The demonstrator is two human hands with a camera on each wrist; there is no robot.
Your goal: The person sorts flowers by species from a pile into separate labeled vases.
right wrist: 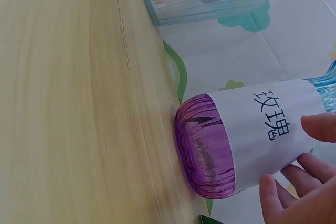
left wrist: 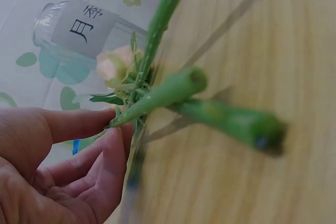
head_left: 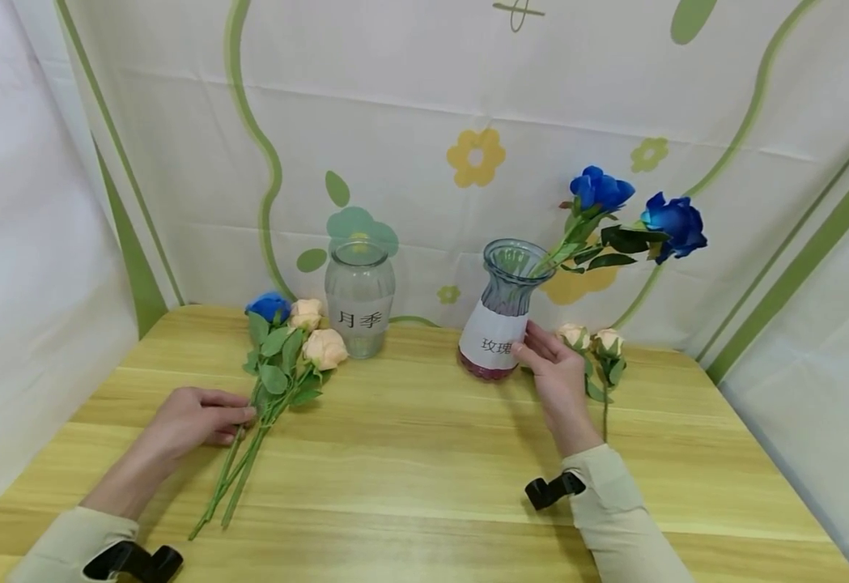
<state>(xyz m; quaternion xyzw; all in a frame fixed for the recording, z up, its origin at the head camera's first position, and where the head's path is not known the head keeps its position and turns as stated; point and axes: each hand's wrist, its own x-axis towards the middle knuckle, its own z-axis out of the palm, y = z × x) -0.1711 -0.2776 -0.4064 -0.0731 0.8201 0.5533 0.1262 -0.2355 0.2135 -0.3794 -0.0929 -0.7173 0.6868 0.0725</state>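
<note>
Vase marked 玫瑰 (head_left: 497,320): on the right half of the tabletop (head_left: 424,478), bluish glass above and purplish red at the foot, with a white paper label (head_left: 488,338) round its body.
Blue roses in it (head_left: 602,190): two, stems inside the mouth, both heads leaning out to the right.
Right hand (head_left: 558,385): fingers curved round that vase from its right side, gripping it, thumb over the front near the printed characters.
Left hand (head_left: 201,417): fingers pinching a green stem (left wrist: 163,95) of the bundle; I cannot tell which flower it carries.
Bundle (head_left: 274,393): at the left of the tabletop, one blue rose (head_left: 269,307) and two peach roses (head_left: 324,349), heads toward the back, stems crossing toward the near side.
Vase marked 月季 (head_left: 360,295): clear glass, upright at the back, just beside the bundle's heads.
Loose peach flowers (head_left: 609,344): two, near the right hand, lower parts partly hidden.
Sleeves (head_left: 613,486): pale, with a black wrist device (head_left: 558,490) at each cuff.
Backdrop (head_left: 388,154): white cloth printed with green bands, leaves and flowers.
</note>
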